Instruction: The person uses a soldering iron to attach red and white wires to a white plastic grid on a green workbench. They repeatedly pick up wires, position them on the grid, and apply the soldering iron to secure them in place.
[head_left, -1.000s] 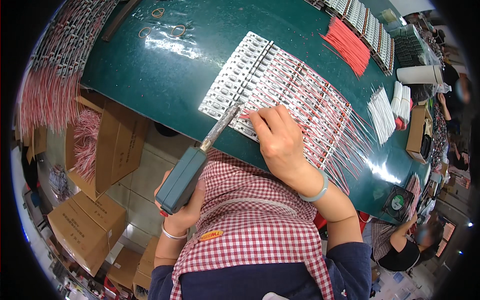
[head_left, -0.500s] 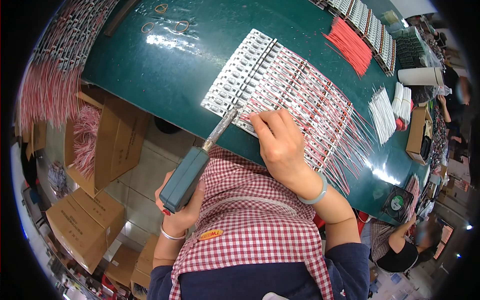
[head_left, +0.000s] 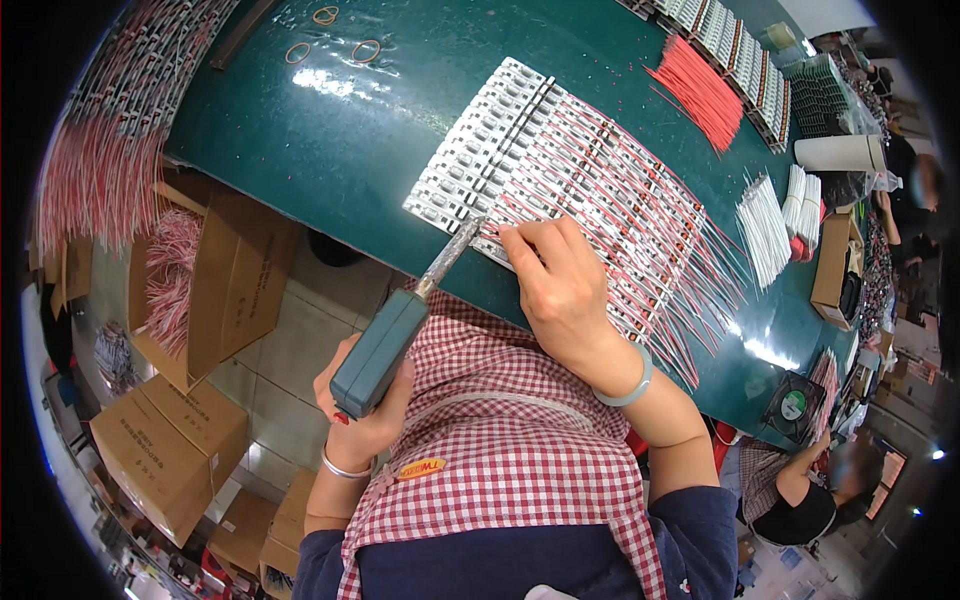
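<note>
My left hand (head_left: 392, 408) is wrapped round the teal handle of a gun-shaped soldering iron (head_left: 380, 350). Its metal shaft points up and to the right, with the tip at the near edge of a panel of white plastic holders (head_left: 462, 165). Thumb and fingers of my right hand (head_left: 562, 285) pinch a thin wire just right of that tip; the wire's end is mostly hidden by the fingers. Rows of red and white wires (head_left: 625, 170) lie across the panel and trail off its right side. The panel rests flat on the green table (head_left: 260, 150).
Red wires (head_left: 700, 95) lie in a bundle at the far right, with white wire bundles (head_left: 765, 232) nearer. A small black fan (head_left: 793, 403) sits at the right edge. Open cardboard boxes (head_left: 235, 270) stand below the table's left side. Other people work at the right.
The soldering iron and my left hand have shifted slightly right; its tip is closer to my right fingertips. My right hand stays nearly still.
</note>
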